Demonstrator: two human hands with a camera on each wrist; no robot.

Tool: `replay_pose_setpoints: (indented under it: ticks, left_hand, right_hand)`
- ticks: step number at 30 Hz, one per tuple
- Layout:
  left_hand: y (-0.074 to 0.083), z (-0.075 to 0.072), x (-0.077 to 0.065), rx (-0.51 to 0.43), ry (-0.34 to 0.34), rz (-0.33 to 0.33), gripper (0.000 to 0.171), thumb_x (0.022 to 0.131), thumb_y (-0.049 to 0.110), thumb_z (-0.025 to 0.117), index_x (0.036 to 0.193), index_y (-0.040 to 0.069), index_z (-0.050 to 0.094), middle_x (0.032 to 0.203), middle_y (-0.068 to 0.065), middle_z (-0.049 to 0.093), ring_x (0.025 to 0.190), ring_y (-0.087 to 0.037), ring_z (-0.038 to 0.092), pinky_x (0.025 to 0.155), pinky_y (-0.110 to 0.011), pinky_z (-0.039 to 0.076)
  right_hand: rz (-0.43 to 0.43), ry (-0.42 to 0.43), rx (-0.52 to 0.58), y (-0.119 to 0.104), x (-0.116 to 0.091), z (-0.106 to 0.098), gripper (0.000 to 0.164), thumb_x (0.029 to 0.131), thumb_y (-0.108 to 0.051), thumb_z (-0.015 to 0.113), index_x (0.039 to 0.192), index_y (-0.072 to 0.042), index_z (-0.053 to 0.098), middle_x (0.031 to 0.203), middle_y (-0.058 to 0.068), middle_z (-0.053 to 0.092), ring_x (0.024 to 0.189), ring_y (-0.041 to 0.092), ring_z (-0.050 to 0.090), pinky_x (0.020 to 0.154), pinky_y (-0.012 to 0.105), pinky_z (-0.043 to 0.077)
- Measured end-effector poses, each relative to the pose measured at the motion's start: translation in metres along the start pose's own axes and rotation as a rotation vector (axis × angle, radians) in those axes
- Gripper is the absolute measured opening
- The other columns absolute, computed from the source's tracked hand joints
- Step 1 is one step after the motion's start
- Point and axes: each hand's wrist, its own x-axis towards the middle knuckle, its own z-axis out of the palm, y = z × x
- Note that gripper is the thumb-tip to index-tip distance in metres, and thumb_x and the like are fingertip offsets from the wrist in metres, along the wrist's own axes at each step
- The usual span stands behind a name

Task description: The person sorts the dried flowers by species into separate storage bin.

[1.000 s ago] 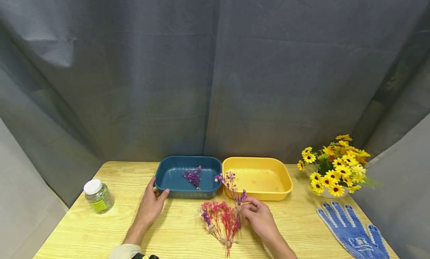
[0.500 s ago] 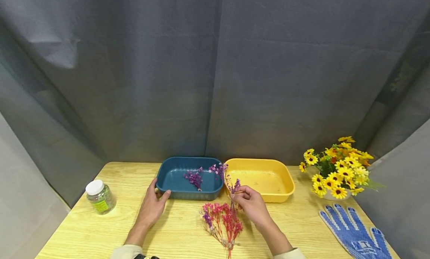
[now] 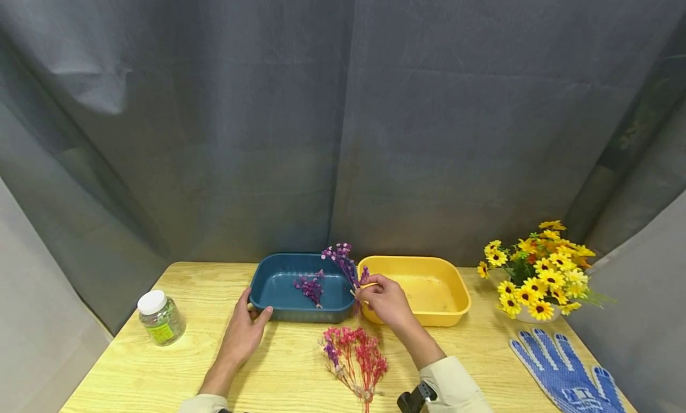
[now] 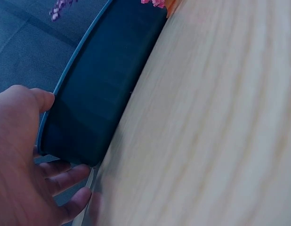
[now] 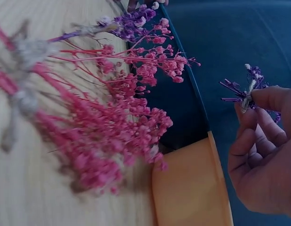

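My right hand (image 3: 383, 300) pinches a small bunch of purple dried flowers (image 3: 341, 259) by its tied stems between thumb and fingertips. It hovers where the two trays meet, and the blossoms lean over the right end of the blue tray (image 3: 300, 313). Twine around the purple stems (image 5: 248, 97) shows in the right wrist view. With thumb and fingers around the left front corner, my left hand (image 3: 241, 335) holds the blue tray; its thumb (image 4: 44, 100) touches the rim. Another purple bunch (image 3: 309, 288) lies inside that tray. Pink dried flowers (image 3: 356, 353) with some purple lie in front on the table.
A yellow tray (image 3: 418, 319) stands just right of the blue one. At the left is a jar with a white lid (image 3: 161, 321). Yellow artificial flowers (image 3: 541, 276) in a white pot and a blue-and-white glove (image 3: 570, 371) occupy the right side. A grey curtain (image 3: 343, 133) hangs behind.
My right hand has lifted the purple bunch up and leftward from beside the pink flowers to the gap between the trays. The left hand stays at the blue tray's corner.
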Motion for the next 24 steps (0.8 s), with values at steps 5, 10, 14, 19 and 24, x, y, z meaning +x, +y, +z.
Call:
replay_pose_setpoints:
  ticks: [5, 10, 14, 19, 24]
  left_hand:
    - [0.000, 0.000, 0.000, 0.005, 0.007, 0.002, 0.079, 0.097, 0.046, 0.053, 0.155, 0.013, 0.011, 0.151, -0.015, 0.034, 0.120, -0.028, 0.054, 0.098, -0.048, 0.042]
    - [-0.001, 0.000, 0.000, 0.009, 0.008, 0.004, 0.079, 0.097, 0.045, 0.053, 0.155, 0.011, 0.012, 0.150, -0.015, 0.035, 0.119, -0.027, 0.055, 0.098, -0.048, 0.042]
    - [0.000, 0.000, 0.000, -0.003, 0.012, 0.007, 0.078, 0.097, 0.043, 0.054, 0.155, 0.011, 0.013, 0.149, -0.015, 0.036, 0.119, -0.027, 0.056, 0.098, -0.048, 0.042]
    - [0.001, 0.001, 0.000, -0.007, 0.009, 0.007, 0.077, 0.098, 0.041, 0.054, 0.155, 0.010, 0.012, 0.150, -0.017, 0.036, 0.120, -0.029, 0.055, 0.099, -0.050, 0.042]
    - [0.001, 0.001, 0.000, 0.001, 0.011, 0.006, 0.077, 0.098, 0.041, 0.054, 0.155, 0.010, 0.012, 0.150, -0.017, 0.035, 0.121, -0.029, 0.056, 0.100, -0.051, 0.041]
  right_hand:
    - [-0.005, -0.036, -0.067, -0.011, 0.013, 0.010, 0.019, 0.085, -0.018, 0.069, 0.099, -0.006, 0.064, 0.077, 0.005, 0.068, 0.066, 0.015, 0.056, 0.063, 0.027, 0.050]
    - [0.004, -0.084, -0.116, -0.018, 0.025, 0.021, 0.018, 0.087, -0.019, 0.069, 0.100, -0.009, 0.062, 0.082, 0.005, 0.068, 0.068, 0.017, 0.056, 0.065, 0.027, 0.051]
    - [0.007, -0.108, -0.151, -0.019, 0.035, 0.029, 0.020, 0.089, -0.018, 0.068, 0.107, -0.009, 0.063, 0.088, 0.006, 0.070, 0.071, 0.019, 0.060, 0.069, 0.029, 0.054]
    - [0.015, -0.107, -0.223, -0.016, 0.040, 0.035, 0.023, 0.091, -0.016, 0.066, 0.113, -0.008, 0.063, 0.091, 0.005, 0.068, 0.072, 0.019, 0.060, 0.071, 0.029, 0.055]
    - [-0.006, -0.098, -0.223, -0.014, 0.037, 0.034, 0.020, 0.092, -0.016, 0.065, 0.111, -0.011, 0.063, 0.093, 0.005, 0.068, 0.073, 0.018, 0.060, 0.073, 0.030, 0.055]
